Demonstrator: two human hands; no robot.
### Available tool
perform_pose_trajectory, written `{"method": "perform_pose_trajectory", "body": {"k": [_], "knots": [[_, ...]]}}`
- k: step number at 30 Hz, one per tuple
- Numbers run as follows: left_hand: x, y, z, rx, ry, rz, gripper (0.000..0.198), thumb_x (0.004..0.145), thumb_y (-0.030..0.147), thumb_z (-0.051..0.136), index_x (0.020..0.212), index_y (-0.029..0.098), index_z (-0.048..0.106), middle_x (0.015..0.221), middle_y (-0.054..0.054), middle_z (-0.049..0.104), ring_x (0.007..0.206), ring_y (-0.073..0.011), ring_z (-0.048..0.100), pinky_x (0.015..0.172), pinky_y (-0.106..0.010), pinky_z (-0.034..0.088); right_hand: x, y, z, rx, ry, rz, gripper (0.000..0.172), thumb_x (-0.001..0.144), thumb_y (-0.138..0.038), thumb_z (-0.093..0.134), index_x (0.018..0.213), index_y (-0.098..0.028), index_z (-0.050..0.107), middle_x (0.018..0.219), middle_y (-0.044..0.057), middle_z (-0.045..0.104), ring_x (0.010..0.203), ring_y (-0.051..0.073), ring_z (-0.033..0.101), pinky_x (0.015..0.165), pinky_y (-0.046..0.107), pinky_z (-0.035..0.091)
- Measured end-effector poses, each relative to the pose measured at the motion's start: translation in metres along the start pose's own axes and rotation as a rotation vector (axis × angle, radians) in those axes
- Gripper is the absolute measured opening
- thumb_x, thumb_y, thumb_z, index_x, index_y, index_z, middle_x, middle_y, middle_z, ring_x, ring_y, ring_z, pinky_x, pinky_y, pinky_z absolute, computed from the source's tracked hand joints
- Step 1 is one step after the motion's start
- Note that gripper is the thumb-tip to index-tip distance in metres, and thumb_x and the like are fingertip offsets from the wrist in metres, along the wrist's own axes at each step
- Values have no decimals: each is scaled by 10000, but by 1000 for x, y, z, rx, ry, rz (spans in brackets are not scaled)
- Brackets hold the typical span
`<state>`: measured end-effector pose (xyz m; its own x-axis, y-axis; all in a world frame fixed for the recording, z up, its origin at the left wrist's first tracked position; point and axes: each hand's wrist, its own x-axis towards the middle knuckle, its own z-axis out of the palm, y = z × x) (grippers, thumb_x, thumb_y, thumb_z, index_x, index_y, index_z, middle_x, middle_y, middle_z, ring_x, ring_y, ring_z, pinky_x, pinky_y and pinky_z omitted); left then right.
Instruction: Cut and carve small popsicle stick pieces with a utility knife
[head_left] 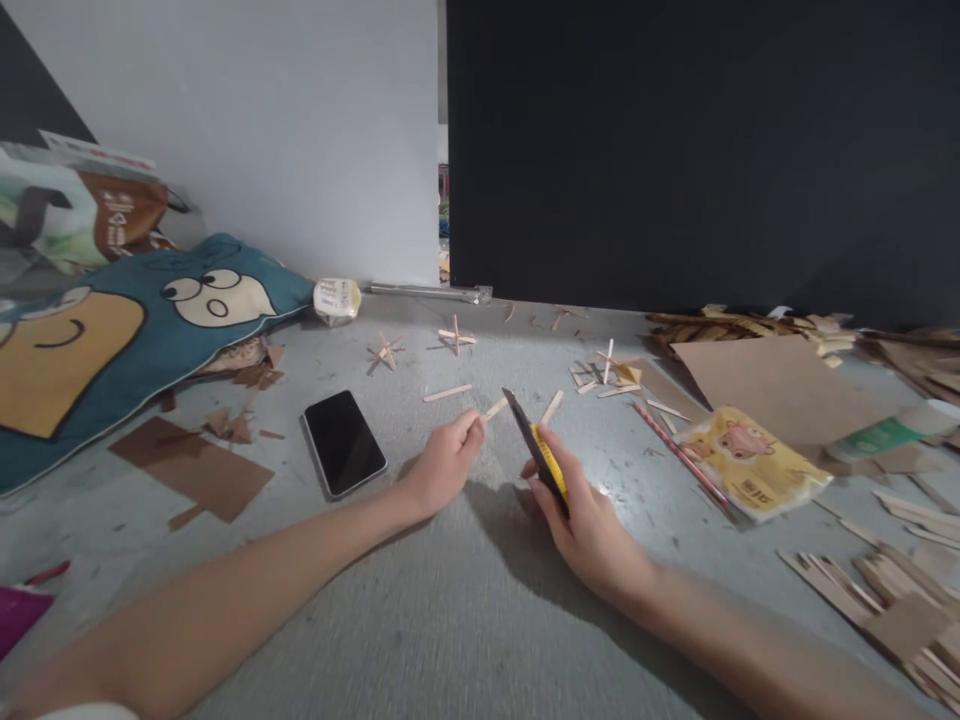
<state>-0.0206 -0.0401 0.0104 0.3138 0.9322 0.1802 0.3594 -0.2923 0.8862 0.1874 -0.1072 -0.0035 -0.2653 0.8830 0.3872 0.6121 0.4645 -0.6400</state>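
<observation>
My left hand (448, 462) is closed, pinching a short wooden craft stick (496, 408) between thumb and fingers. In my right hand (589, 520) is a yellow and black utility knife (551, 464), its dark blade pointing up and left. The blade tip lies close to the far end of the stick; whether they touch I cannot tell. Two loose wooden pieces, one stick (448, 393) on the left and another stick (553, 405) just beyond the knife, rest on the grey table (420, 620).
Small crossed-stick pieces (386, 351) stand farther back. A black phone (343, 443) lies left of my hands. On the right are a red pencil (679, 452), a yellow packet (754, 462), brown cardboard (780, 385) and piled wooden strips (832, 590). A blue cushion (172, 260) fills the back left.
</observation>
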Motion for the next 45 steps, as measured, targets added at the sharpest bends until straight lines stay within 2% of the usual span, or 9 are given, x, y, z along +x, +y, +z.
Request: {"method": "perform_pose_trajectory", "body": {"k": [4, 8, 14, 18, 23, 33, 36, 40, 45], "knots": [[-1, 2, -3, 109, -84, 51, 407, 1075, 521, 291, 869, 225, 480, 695, 41, 457, 663, -157, 461, 683, -298, 373, -9, -7, -6, -100, 3, 1, 540, 1068, -288, 410, 1599, -192, 398, 996, 120, 806, 620, 191, 740, 631, 289, 595], [-3, 6, -5, 192, -159, 36, 404, 1085, 514, 263, 905, 228, 485, 666, 51, 447, 619, -157, 448, 656, -302, 345, -13, -9, -5, -140, 34, -6, 600, 1046, -291, 429, 1623, -142, 356, 970, 135, 815, 488, 172, 683, 532, 268, 555], [-4, 5, -5, 247, -181, 34, 404, 1094, 502, 283, 929, 222, 522, 702, 28, 516, 644, -168, 493, 661, -307, 348, -13, -6, -5, -114, -40, -27, 600, 1047, -267, 415, 1620, -97, 370, 641, 40, 736, 441, 177, 662, 512, 245, 536], [-3, 5, -4, 291, -179, 42, 417, 1093, 503, 273, 907, 224, 520, 719, 13, 533, 667, -184, 515, 678, -315, 359, -13, -5, -6, -111, -79, -38, 606, 1053, -272, 390, 1630, -94, 349, 693, 73, 754, 481, 180, 689, 561, 258, 572], [-3, 6, -4, 303, -169, 45, 403, 1091, 481, 276, 900, 224, 521, 732, 0, 558, 687, -194, 545, 695, -321, 385, -14, -5, -6, -98, -94, -19, 613, 1049, -274, 393, 1638, -113, 341, 769, 103, 782, 469, 170, 681, 552, 254, 573], [-3, 4, -3, 309, -148, 67, 436, 1097, 499, 286, 892, 216, 548, 738, -16, 602, 688, -193, 574, 686, -317, 418, -12, -8, -7, -88, -102, -13, 621, 1027, -256, 420, 1626, -103, 365, 696, 68, 774, 391, 159, 623, 469, 239, 519], [-3, 4, -3, 307, -146, 69, 435, 1097, 503, 291, 901, 215, 553, 750, -20, 615, 697, -195, 584, 691, -317, 421, -12, -8, -8, -91, -97, -20, 620, 1024, -257, 421, 1625, -111, 369, 762, 91, 798, 401, 159, 632, 480, 244, 529], [-4, 7, -4, 318, -149, 55, 424, 1094, 498, 295, 889, 220, 540, 737, -13, 598, 684, -197, 579, 689, -316, 415, -12, -8, -8, -75, -107, -14, 623, 1031, -267, 421, 1630, -108, 357, 739, 82, 792, 393, 158, 624, 472, 240, 521], [-4, 8, -4, 314, -156, 60, 433, 1097, 502, 283, 893, 219, 539, 715, -2, 570, 660, -188, 555, 669, -314, 404, -12, -8, -8, -84, -110, -7, 615, 1038, -271, 406, 1635, -129, 351, 810, 114, 806, 454, 173, 675, 534, 260, 564]]}}
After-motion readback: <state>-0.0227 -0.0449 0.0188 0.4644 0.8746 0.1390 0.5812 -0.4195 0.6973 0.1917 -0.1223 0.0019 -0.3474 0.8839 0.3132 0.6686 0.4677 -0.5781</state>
